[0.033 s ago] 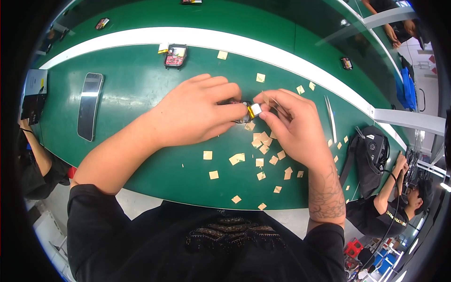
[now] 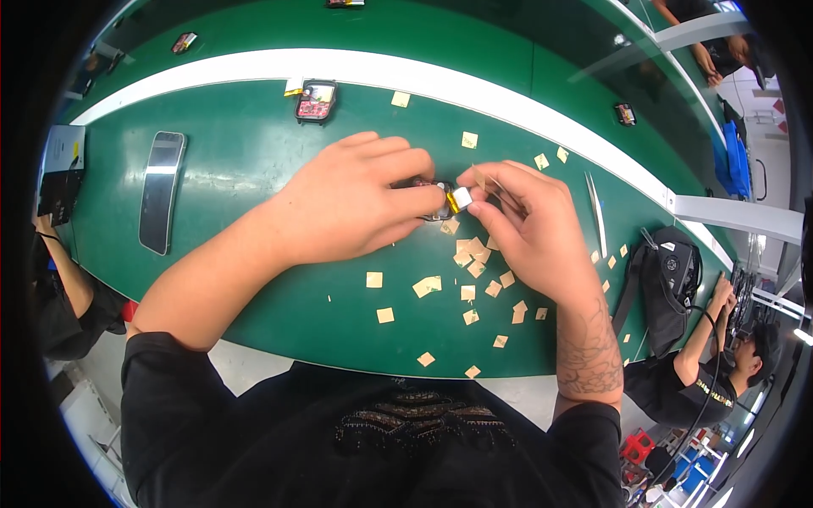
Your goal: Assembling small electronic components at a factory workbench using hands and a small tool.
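Note:
Over the green table, my left hand (image 2: 364, 199) is closed on a small dark device casing (image 2: 434, 213), its fingers covering most of it. From the casing's right side sticks out a small silver battery (image 2: 461, 199) with yellow tape along its edge. The thumb and fingertips of my right hand (image 2: 538, 224) are closed at the battery's right edge. A tan paper piece (image 2: 479, 177) shows by the right index finger, and something thin lies among the curled fingers, too small to make out. Several tan paper squares (image 2: 467, 293) lie scattered below my hands.
A similar open device (image 2: 316, 102) with a red circuit board lies beyond my left hand. A phone (image 2: 163, 193) lies far left, white tweezers (image 2: 597, 216) and a black bag (image 2: 669, 279) right. A white rail (image 2: 373, 69) crosses behind. Other people work at both sides.

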Demonstrator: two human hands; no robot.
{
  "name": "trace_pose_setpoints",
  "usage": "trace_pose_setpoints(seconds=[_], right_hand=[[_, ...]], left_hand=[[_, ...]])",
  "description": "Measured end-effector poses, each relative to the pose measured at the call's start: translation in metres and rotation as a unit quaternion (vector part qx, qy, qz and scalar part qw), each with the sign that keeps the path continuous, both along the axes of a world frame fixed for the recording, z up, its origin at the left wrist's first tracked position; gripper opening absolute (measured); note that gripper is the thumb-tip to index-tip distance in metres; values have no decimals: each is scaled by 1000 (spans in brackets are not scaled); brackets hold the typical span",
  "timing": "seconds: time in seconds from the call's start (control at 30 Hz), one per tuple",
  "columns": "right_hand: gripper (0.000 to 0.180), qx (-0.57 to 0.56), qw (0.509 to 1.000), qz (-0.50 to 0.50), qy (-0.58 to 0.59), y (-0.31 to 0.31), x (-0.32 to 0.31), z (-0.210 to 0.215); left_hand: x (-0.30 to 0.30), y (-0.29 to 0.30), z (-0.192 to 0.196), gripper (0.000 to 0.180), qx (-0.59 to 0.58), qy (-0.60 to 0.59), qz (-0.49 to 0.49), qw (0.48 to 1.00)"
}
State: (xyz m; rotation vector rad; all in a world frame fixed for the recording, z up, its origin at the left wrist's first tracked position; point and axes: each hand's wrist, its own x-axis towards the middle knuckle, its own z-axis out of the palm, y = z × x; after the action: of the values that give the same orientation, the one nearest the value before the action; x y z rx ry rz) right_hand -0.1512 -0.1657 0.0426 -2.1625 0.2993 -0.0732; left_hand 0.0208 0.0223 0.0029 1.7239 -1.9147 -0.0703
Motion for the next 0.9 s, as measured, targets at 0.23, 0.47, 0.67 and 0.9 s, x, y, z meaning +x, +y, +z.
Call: trace_pose_setpoints(seconds=[0.23,0.47,0.67,0.9], right_hand=[[18,10,1000,-11,0,1,0,0],[17,33,999,-15,-1,1,0,-3],[17,31,999,-22,16,0,0,-4],[17,8,999,-17,27,2,0,-4]], left_hand=[[-2,0,5,28,5,-15,-13,1000],[-2,-1,2,28,6,26,0,1000],[-1,-1,0,29,7,65,10,998],[-2,0,1,28,12,64,13,998]])
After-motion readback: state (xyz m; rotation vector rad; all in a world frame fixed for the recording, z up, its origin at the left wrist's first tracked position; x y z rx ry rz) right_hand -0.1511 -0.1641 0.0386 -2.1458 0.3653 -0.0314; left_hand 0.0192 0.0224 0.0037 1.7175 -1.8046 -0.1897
